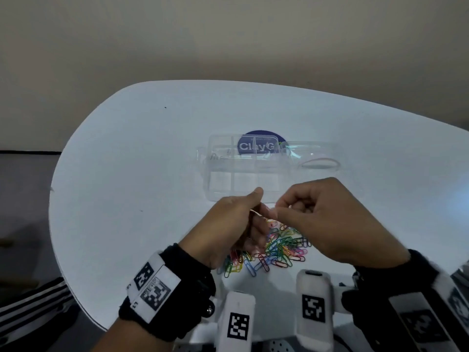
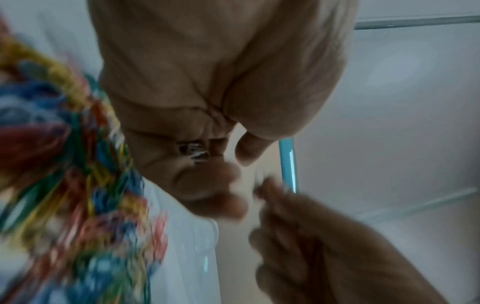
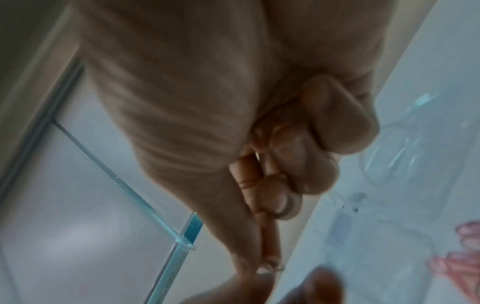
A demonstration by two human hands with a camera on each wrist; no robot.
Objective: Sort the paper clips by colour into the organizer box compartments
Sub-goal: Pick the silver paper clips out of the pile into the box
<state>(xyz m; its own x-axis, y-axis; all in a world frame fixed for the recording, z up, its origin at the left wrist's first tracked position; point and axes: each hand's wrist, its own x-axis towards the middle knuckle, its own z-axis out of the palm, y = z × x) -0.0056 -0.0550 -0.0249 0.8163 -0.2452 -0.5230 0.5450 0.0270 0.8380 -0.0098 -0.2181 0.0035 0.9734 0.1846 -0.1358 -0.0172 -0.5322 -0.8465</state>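
A heap of coloured paper clips lies on the white table, blurred in the left wrist view. Behind it stands the clear organizer box, its compartments looking bare. Both hands hover over the heap, fingertips meeting. My left hand has its fingers curled and thumb raised. My right hand pinches with thumb and forefinger. A small pale clip seems held between both hands; it shows faintly at my right fingertips. Its colour is unclear.
The box's clear lid lies open to the right with a pink loop in it. A blue round sticker shows through the box. White marker-tagged blocks stand at the near edge. The table's curved edge runs down the left.
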